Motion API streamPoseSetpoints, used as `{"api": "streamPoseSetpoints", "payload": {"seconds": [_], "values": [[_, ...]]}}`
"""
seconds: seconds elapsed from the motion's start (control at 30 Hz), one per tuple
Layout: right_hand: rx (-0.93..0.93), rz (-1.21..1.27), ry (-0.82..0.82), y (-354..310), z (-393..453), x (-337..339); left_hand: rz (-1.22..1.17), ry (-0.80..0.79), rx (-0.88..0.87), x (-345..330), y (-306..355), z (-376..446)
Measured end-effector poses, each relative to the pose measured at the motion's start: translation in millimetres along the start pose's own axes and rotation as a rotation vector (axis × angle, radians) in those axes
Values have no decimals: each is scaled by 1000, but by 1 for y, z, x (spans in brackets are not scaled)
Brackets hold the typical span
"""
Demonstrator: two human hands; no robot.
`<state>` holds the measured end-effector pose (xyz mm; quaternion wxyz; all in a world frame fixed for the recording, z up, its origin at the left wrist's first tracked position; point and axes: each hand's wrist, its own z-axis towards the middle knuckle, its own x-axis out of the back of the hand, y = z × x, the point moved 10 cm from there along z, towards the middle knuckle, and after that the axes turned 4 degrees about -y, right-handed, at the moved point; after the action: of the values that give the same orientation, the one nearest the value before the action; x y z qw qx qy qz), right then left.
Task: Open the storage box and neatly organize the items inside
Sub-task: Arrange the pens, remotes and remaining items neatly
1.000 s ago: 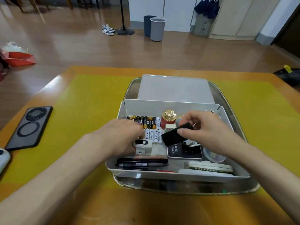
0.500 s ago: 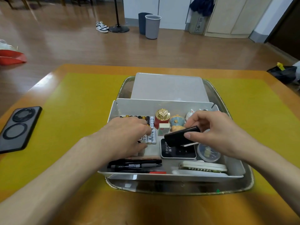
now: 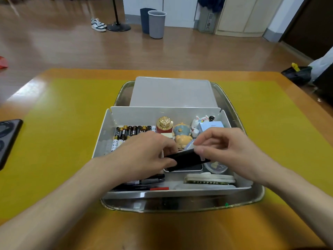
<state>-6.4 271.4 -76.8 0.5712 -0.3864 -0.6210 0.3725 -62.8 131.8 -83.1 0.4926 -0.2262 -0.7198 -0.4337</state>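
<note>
The white storage box (image 3: 162, 114) stands open inside a metal tray (image 3: 180, 207), with its lid (image 3: 173, 92) lying flat behind it. A flat black case (image 3: 185, 158) hovers over a white device (image 3: 185, 170) in the box's middle. My left hand (image 3: 144, 154) grips the case's left end between thumb and fingers. At the right end my right hand (image 3: 225, 147) pinches it. Batteries (image 3: 129, 131) lie in rows at the back left. A red stamp with a gold top (image 3: 164, 124) and small figurines (image 3: 182, 134) stand at the back. Pens (image 3: 144, 183) lie along the front left.
A white comb-like piece (image 3: 210, 179) and a round clear container (image 3: 216, 166) sit at the box's front right, and a pale blue carton (image 3: 210, 126) at the back right. A black pad (image 3: 7, 139) lies at the table's left edge on the yellow mat (image 3: 63, 123).
My left hand has left the batteries and moved right to take the black case's left end. My right hand has lowered the case a little over the white device.
</note>
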Motion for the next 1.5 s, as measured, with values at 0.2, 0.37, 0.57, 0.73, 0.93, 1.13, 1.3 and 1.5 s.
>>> {"api": "streamPoseSetpoints", "payload": {"seconds": [0.2, 0.37, 0.57, 0.73, 0.93, 1.13, 1.3, 1.5], "values": [[178, -927, 37, -21, 2, 14, -54, 73, 129, 35, -39, -21], [256, -1224, -131, -14, 14, -38, 9, 193, 233, 54, -63, -44], [232, -1308, -135, -9, 24, -46, 85, 213, 319, 62, -74, -57], [288, -1300, -122, -13, 23, -50, 95, 262, 336, 72, -77, -66], [175, -766, 39, -29, 28, -30, 140, 298, 377, 79, -84, -74], [150, -687, -37, -33, 50, -80, 140, 312, 371, 80, -84, -75], [106, -821, -22, -21, 63, -100, 140, 312, 352, 79, -84, -75], [88, -829, -12, -14, 63, -104, 138, 310, 343, 77, -85, -79]]}}
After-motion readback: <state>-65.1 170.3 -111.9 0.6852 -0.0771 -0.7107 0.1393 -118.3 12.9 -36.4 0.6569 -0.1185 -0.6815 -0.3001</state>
